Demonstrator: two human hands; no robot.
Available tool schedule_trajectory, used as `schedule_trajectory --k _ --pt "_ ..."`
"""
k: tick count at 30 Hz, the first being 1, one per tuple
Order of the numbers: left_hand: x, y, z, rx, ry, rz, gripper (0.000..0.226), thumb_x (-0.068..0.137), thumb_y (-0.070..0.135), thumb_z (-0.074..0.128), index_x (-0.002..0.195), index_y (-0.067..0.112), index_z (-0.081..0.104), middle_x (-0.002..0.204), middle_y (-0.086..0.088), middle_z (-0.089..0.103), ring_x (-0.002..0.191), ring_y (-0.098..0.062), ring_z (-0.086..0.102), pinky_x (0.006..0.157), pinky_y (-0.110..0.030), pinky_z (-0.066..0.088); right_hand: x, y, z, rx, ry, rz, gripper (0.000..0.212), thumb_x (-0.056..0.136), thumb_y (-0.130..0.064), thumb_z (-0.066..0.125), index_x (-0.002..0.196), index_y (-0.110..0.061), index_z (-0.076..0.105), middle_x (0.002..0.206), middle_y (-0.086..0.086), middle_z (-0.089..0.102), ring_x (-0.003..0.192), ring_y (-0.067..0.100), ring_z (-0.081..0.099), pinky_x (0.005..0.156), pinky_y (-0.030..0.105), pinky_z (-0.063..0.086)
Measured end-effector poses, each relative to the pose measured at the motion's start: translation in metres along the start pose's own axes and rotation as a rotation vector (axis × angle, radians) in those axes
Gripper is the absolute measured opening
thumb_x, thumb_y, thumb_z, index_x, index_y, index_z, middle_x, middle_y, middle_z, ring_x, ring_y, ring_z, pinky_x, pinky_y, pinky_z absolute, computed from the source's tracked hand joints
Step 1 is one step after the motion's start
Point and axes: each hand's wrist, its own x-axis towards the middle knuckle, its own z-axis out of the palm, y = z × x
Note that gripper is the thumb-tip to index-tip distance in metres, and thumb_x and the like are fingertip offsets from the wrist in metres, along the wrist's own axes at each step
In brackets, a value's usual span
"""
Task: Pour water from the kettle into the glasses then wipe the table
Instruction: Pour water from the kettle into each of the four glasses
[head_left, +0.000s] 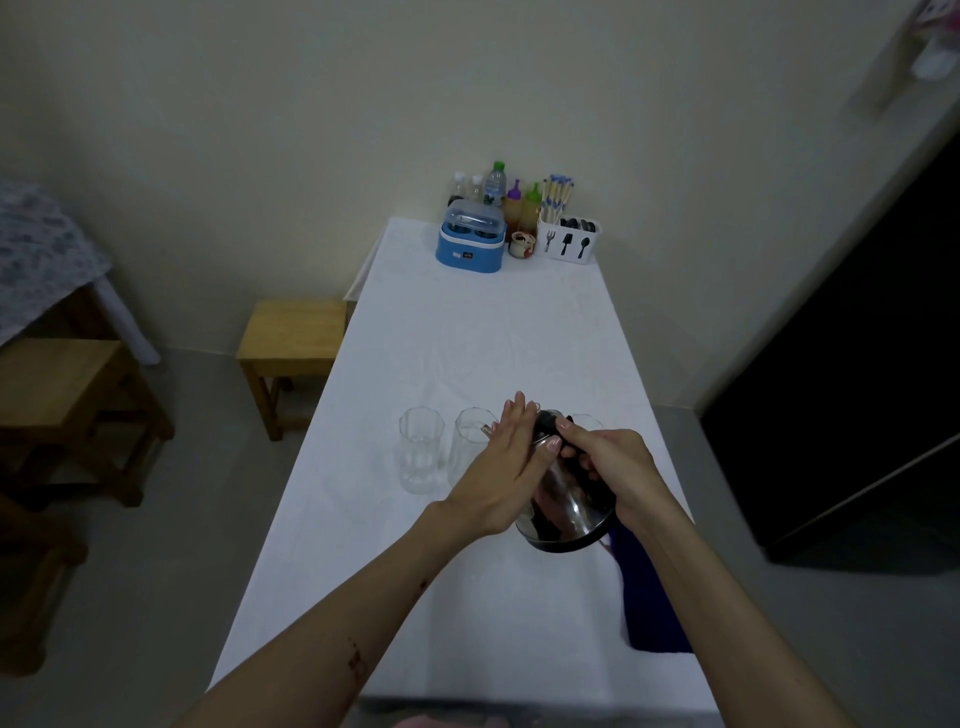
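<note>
A shiny metal kettle with a black lid and handle is tilted forward over the white table. My right hand is shut on its black handle. My left hand lies flat, fingers straight, against the kettle's left side. The spout points at the middle glass. A second clear glass stands to its left. The rim of a third glass shows behind the kettle, mostly hidden. A dark blue cloth lies on the table under my right forearm.
At the table's far end stand a blue box, several bottles, a small jar and a white cutlery holder. A wooden stool is left of the table, another stool further left. A dark doorway is on the right.
</note>
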Motion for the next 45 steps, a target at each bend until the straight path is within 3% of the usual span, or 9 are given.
schedule_trajectory --k 6,17,21,26,29,34,38,42,45 --pt "-0.002 0.002 -0.002 0.021 -0.028 0.004 0.068 0.1 0.053 0.022 0.154 0.018 0.001 0.163 0.004 -0.012 0.147 -0.005 -0.015 0.115 -0.022 -0.006 -0.002 0.006 0.001 0.033 0.018 0.01 0.041 0.078 -0.049 0.08 0.067 -0.01 0.075 0.071 0.007 0.069 0.071 0.022 0.061 0.07 0.033 0.049" --pt "-0.005 0.002 -0.003 0.034 -0.077 0.02 0.068 0.1 0.054 0.021 0.154 0.02 -0.001 0.162 0.006 -0.013 0.147 -0.005 -0.016 0.12 -0.03 -0.006 -0.008 0.017 0.003 0.114 0.041 0.021 0.04 0.079 -0.046 0.079 0.07 -0.008 0.074 0.067 0.005 0.066 0.068 0.021 0.06 0.065 0.03 0.046" --pt "-0.004 0.005 -0.004 0.044 -0.093 0.031 0.066 0.101 0.051 0.023 0.155 0.019 0.001 0.162 0.006 -0.012 0.146 -0.004 -0.016 0.12 -0.028 -0.006 -0.009 0.027 0.003 0.21 0.046 0.057 0.038 0.075 -0.046 0.081 0.07 -0.008 0.075 0.065 0.004 0.069 0.07 0.024 0.063 0.07 0.034 0.05" --pt "-0.003 0.008 0.001 0.12 -0.106 0.096 0.065 0.102 0.049 0.022 0.155 0.017 0.002 0.163 0.005 -0.011 0.146 -0.003 -0.018 0.117 -0.023 -0.01 -0.014 0.04 0.001 0.339 0.044 0.097 0.035 0.075 -0.045 0.081 0.073 -0.01 0.075 0.072 0.005 0.068 0.077 0.023 0.062 0.074 0.037 0.048" --pt "-0.001 0.011 0.004 0.161 -0.096 0.146 0.064 0.102 0.048 0.022 0.155 0.016 0.003 0.163 0.005 -0.01 0.145 -0.001 -0.019 0.12 -0.027 -0.009 -0.015 0.048 -0.005 0.422 0.023 0.085 0.028 0.078 -0.042 0.079 0.071 -0.015 0.073 0.07 0.003 0.064 0.079 0.023 0.058 0.074 0.035 0.044" --pt "0.006 0.026 0.008 0.215 -0.056 0.25 0.062 0.103 0.043 0.023 0.155 0.014 0.006 0.163 0.003 -0.008 0.146 0.0 -0.018 0.12 -0.025 -0.008 -0.017 0.048 -0.018 0.518 0.0 0.02 0.04 0.065 -0.05 0.081 0.082 -0.014 0.075 0.074 0.007 0.059 0.082 0.027 0.053 0.078 0.042 0.039" --pt "0.016 0.039 0.016 0.201 -0.042 0.26 0.061 0.103 0.043 0.022 0.155 0.014 0.008 0.163 0.004 -0.007 0.146 -0.001 -0.017 0.12 -0.025 -0.008 -0.014 0.041 -0.037 0.498 0.019 -0.019 0.026 0.085 -0.034 0.074 0.069 -0.015 0.068 0.061 0.0 0.058 0.059 0.016 0.054 0.058 0.029 0.041" --pt "0.024 0.047 0.029 0.231 -0.015 0.227 0.062 0.103 0.044 0.021 0.154 0.011 0.01 0.164 0.001 0.001 0.148 -0.005 -0.013 0.122 -0.031 -0.004 -0.007 0.035 -0.054 0.396 0.053 -0.061 0.031 0.079 -0.038 0.079 0.078 -0.007 0.077 0.068 0.003 0.062 0.071 0.019 0.056 0.07 0.033 0.045" --pt "0.028 0.049 0.037 0.239 -0.018 0.18 0.063 0.103 0.046 0.02 0.154 0.01 0.012 0.164 -0.002 0.008 0.149 -0.009 -0.007 0.122 -0.034 -0.001 0.0 0.032 -0.064 0.291 0.088 -0.058 0.032 0.08 -0.039 0.079 0.075 -0.007 0.076 0.066 0.001 0.063 0.063 0.015 0.054 0.062 0.028 0.043"
